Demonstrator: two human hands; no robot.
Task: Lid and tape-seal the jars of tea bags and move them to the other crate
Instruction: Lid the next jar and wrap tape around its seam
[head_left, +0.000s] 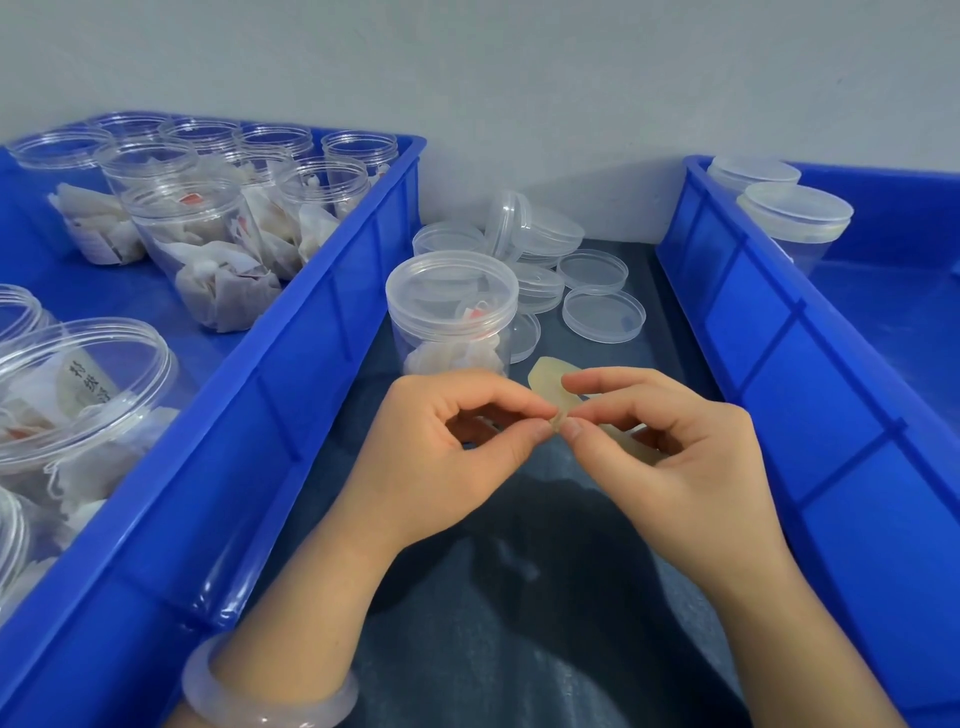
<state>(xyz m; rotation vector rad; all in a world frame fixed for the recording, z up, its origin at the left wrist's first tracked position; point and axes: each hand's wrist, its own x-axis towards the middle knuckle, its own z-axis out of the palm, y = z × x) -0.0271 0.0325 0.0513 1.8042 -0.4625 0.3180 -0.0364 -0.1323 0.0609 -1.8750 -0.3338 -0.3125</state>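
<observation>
Jar of tea bags, lidded, just beyond left hand | left hand, right hand: thumb and forefinger pinching tape end between them | step: probably freeing tape | next: pull strip, wrap lid seam

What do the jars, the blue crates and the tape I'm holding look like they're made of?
Jars: clear glossy plastic; tea bags show through the walls. Left crate and right crate: blue moulded plastic, ribbed, with shiny highlights. Tape: translucent yellowish film, probably plastic; too little shows to be sure.
</observation>
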